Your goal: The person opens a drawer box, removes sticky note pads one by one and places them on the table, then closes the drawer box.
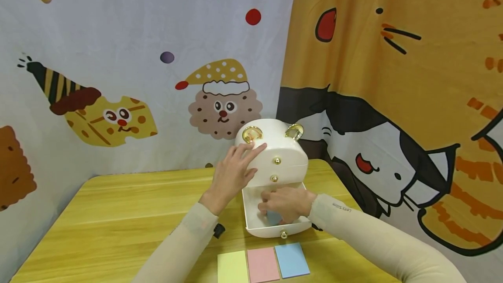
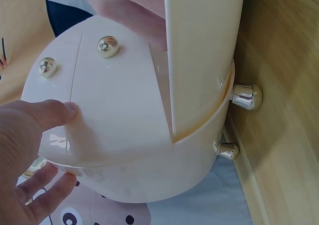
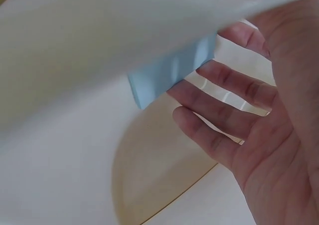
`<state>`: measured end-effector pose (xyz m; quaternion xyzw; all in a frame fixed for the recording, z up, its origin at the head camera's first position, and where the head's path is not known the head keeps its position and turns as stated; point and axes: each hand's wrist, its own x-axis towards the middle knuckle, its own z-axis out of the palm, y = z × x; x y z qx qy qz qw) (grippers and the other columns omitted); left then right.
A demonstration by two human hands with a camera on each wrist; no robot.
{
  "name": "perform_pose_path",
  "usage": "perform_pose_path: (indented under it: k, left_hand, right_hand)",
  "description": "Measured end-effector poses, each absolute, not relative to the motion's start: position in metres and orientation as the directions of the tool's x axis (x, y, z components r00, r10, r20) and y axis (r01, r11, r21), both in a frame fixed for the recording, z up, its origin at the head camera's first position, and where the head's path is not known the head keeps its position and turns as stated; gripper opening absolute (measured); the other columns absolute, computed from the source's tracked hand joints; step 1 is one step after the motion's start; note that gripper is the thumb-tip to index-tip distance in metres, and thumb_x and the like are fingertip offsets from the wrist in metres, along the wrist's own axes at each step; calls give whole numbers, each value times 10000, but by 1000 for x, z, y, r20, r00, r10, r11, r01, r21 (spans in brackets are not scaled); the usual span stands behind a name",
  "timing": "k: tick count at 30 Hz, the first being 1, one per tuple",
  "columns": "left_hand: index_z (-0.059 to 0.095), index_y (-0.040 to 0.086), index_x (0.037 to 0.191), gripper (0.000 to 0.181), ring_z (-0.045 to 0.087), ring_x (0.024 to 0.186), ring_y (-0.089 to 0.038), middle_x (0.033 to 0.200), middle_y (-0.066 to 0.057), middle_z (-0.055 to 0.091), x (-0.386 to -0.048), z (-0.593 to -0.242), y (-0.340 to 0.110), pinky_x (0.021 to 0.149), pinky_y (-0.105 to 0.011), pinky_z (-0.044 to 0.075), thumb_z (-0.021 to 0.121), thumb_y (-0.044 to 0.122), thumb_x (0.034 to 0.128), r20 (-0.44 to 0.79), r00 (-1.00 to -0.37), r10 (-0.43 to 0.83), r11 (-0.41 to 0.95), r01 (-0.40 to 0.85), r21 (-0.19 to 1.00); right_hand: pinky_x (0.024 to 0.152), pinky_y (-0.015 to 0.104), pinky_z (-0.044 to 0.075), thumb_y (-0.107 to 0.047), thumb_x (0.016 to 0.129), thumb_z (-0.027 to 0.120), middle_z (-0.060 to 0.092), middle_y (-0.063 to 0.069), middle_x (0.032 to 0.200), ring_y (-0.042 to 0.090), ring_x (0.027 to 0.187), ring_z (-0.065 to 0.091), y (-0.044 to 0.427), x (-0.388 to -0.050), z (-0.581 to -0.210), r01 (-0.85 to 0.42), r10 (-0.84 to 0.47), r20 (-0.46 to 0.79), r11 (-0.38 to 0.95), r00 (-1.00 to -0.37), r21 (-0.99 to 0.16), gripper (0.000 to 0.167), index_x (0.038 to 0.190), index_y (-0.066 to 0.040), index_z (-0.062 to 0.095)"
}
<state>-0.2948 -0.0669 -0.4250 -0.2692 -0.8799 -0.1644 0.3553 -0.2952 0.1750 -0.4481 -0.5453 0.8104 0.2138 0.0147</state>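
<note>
A white desktop drawer box (image 1: 292, 171) with gold-trimmed ears and round gold knobs stands on the table. Its bottom drawer (image 1: 261, 232) is pulled out. My left hand (image 1: 232, 174) rests against the box's upper left, thumb (image 2: 57, 113) on the front and the other fingers around the edge. Inside the drawer, my right hand (image 1: 288, 202) holds a light blue pad (image 3: 172, 70), fingertips (image 3: 187, 93) along its side. The drawer wall hides part of that pad and my right thumb in the right wrist view.
In front of the drawer lie a yellow pad (image 1: 232, 267), a pink pad (image 1: 263, 265) and a blue pad (image 1: 292, 260) in a row on the wooden table (image 1: 118, 222). Cartoon-printed curtains (image 1: 137, 21) hang behind and to the right.
</note>
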Motion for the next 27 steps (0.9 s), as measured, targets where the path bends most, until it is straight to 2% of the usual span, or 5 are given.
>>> perform_pose_path:
  k: [11,19,27]
  left_hand:
    - [574,376,1727,912,712,1187,-301,1576,-54,679,-295,-426,-68,583,-304,609,1013,212,945,732,-579,359,796,599,83]
    - [578,380,1722,913,711,1180,-295,1571,-47,678,-296,-427,-68,588,-319,618,1017,210,940,735,-577,356,800,595,80]
    - [568,383,1727,920,711,1181,-293,1570,-48,679,-296,-426,-68,600,-324,626,1016,217,941,741,-567,360,798,599,70]
  right_hand:
    - [924,226,659,-492,946,987,688,-50,1490,64,1008,737,176,-297,-446,-900,-889,-253,294,-381,322,535,1389,-351,723]
    - [1099,293,649,-474,953,974,698,-60,1581,115,1257,749,175,-297,-440,-909,-904,-237,276,-356,312,557,1438,-343,735]
    - [1104,313,645,-485,951,968,713,-50,1587,155,1284,733,178,-297,-437,-918,-923,-207,253,-323,306,574,1454,-332,737]
